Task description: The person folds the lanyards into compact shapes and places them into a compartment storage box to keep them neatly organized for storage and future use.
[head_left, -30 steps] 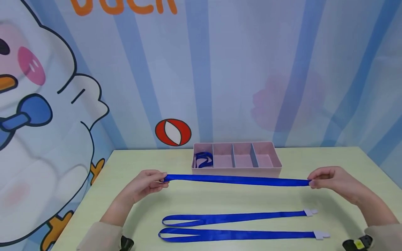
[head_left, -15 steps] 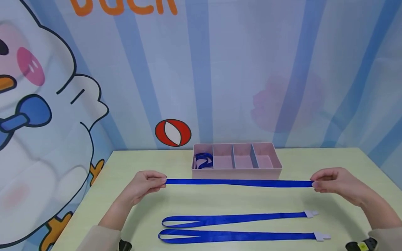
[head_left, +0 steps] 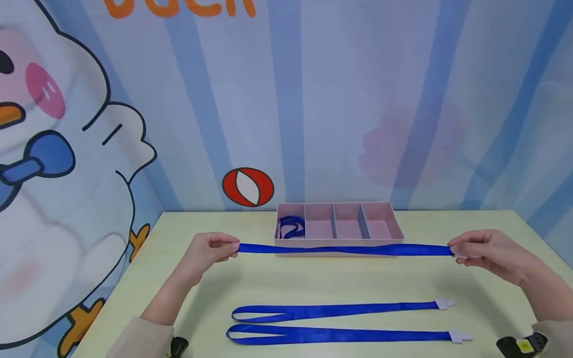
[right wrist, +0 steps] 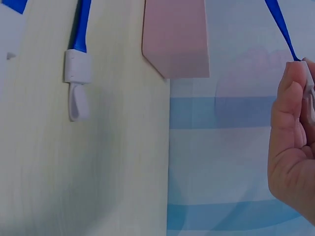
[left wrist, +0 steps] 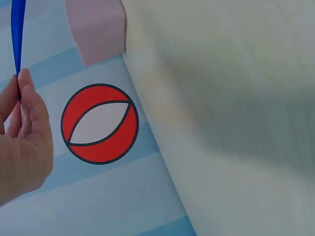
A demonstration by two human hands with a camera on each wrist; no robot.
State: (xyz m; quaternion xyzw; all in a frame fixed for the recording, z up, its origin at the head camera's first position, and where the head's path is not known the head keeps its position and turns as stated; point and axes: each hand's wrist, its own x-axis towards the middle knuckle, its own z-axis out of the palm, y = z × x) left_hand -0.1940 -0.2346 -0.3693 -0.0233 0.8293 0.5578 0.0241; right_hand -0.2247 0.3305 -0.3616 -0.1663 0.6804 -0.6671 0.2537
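Head view has both hands up, pulling one flat blue ribbon lanyard (head_left: 403,249) out lengthwise, pretty much level. Left hand (head_left: 210,254) pinches one end between thumb and fingers, right hand (head_left: 490,252) pinches the other. Right wrist view also shows a bit of white plastic clip (right wrist: 309,91) at those right fingers, mostly hidden by them.

So the held lanyard hangs above the pale yellow-green tabletop (head_left: 340,282), crossing in front of a pink rectangular box with four compartments and bluish dividers (head_left: 320,222). Leftmost compartment has a coiled dark-blue lanyard (head_left: 293,226) sitting in it.

Closer to the person, two more lanyards lie side by side, near each other but not touching: the farther blue one (head_left: 340,311) and the nearer blue one (head_left: 349,335). Both have their loops on the left and white clips (head_left: 455,336) on the right. Behind everything is a blue striped backdrop (head_left: 327,99) with a printed red-and-white ball (head_left: 248,187).
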